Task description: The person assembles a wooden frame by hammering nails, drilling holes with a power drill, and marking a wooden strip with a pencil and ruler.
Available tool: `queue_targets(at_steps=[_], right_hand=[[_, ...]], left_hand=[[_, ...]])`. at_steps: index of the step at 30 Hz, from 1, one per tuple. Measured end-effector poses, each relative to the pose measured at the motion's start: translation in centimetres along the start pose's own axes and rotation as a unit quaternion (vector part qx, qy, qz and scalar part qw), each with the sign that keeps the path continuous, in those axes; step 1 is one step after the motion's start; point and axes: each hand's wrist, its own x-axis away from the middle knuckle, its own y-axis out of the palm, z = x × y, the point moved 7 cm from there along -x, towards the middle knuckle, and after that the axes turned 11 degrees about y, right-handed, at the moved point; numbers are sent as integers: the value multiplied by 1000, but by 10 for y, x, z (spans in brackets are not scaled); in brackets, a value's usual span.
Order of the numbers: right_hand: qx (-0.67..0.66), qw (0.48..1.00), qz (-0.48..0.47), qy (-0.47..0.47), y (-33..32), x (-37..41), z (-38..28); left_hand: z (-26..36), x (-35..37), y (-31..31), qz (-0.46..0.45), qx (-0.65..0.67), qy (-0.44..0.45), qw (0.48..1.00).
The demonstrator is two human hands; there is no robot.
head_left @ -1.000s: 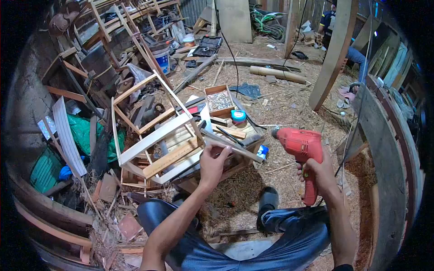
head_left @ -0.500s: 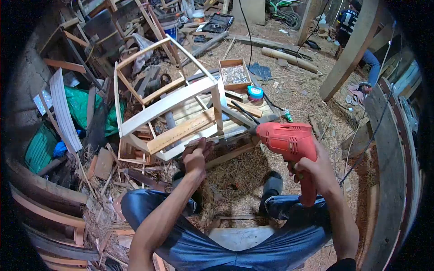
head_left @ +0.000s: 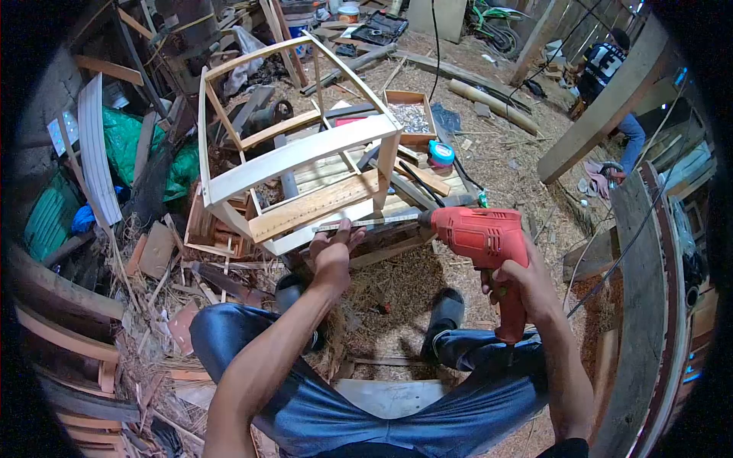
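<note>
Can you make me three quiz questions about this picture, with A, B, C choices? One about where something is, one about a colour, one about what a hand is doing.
1. Where is the box of metal fasteners?
A) beyond the wooden frame
B) on the person's lap
C) in a hand

2. What colour is the drill?
A) blue
B) red
C) yellow

3. What is the left hand doing?
A) lying open
B) gripping a hammer
C) pinching a thin wooden strip

Answers: 1 A, it sits on the frame's far side. 2 B, its body is red, held in the right hand. 3 C, its fingers close on the strip.
</note>
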Motion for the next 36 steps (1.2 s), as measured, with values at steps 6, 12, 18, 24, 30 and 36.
queue_targets(at_steps=[6, 12, 18, 24, 30, 36], right_hand=[[-8, 1000, -5, 24, -1, -3, 2], [-5, 1000, -4, 23, 2, -3, 0], [-1, 1000, 3, 18, 2, -6, 2], [5, 999, 0, 32, 0, -7, 3], [-3, 1000, 11, 10, -5, -12, 4], [15, 999, 1, 46, -5, -15, -4]], left_hand=[[3, 0, 4, -2, -20, 4, 1000], [3, 1, 2, 24, -30, 2, 999], [-1, -3, 0, 16, -21, -8, 1000], [-3, -6, -2, -3, -26, 14, 1000], [-3, -3, -1, 18, -36, -25, 999], [-7, -5, -2, 12, -7, -24, 1000]])
